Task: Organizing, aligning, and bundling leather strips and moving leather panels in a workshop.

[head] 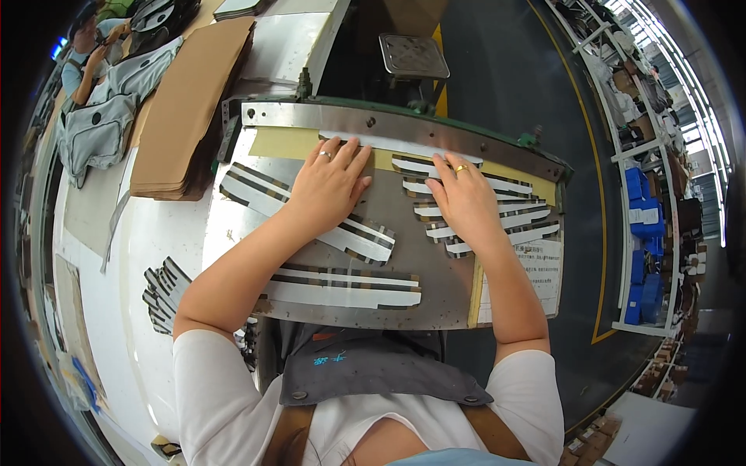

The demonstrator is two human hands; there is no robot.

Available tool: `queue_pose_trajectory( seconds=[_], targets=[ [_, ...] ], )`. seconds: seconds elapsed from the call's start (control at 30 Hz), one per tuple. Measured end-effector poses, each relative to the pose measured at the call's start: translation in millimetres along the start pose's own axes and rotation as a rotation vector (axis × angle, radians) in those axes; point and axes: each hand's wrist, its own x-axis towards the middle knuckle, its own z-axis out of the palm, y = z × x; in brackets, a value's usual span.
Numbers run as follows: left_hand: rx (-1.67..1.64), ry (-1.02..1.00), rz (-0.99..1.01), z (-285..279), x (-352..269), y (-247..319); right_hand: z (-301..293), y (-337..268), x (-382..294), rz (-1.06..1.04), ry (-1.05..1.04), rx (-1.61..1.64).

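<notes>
My left hand (329, 186) lies palm down, its fingertips on the left end of a narrow white strip (402, 143) along a steel bar (402, 126). Near the strip's right end, the fingertips of my right hand (466, 189) press down. Yellow backing (280, 141) shows beneath the strip. Checked strips with white bands (527, 218) are fanned out under and beside my right hand. Another checked strip group (364, 239) slants below my left hand and forearm. Closer to me, further checked strips (349, 288) lie across the metal plate (384, 204).
A stack of brown cardboard sheets (186, 110) and grey bags (99, 128) occupy the left table. More checked strips (166, 294) lie by my left elbow. A person (87, 64) works at far left. Beyond the machine stands a stool (414, 55); shelving with blue bins (644, 215) is at right.
</notes>
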Motion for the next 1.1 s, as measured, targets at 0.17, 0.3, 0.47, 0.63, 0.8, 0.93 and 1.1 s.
queue_pose_trajectory(
  seconds=[0.17,0.3,0.47,0.63,0.8,0.93,1.1],
  targets=[
    [-0.032,-0.016,-0.019,-1,-4,-3,-2,-4,3,-0.010,0.012,-0.023],
    [-0.159,0.140,0.008,-9,-3,-13,-7,0,7,0.055,-0.038,0.005],
    [-0.296,-0.319,-0.051,-87,-10,-24,-21,51,-19,0.237,-0.115,-0.020],
    [-0.214,-0.345,-0.036,-77,-73,-52,-34,65,-53,0.251,-0.059,0.111],
    [-0.024,-0.138,-0.280,-44,-86,-57,-41,51,-65,0.213,-0.033,0.183],
    [0.002,-0.166,-0.244,-29,-60,-38,-51,41,-63,0.263,-0.129,0.235],
    [-0.045,-0.118,-0.075,-11,-25,-6,-40,1,-23,0.128,0.011,0.274]
  ],
)
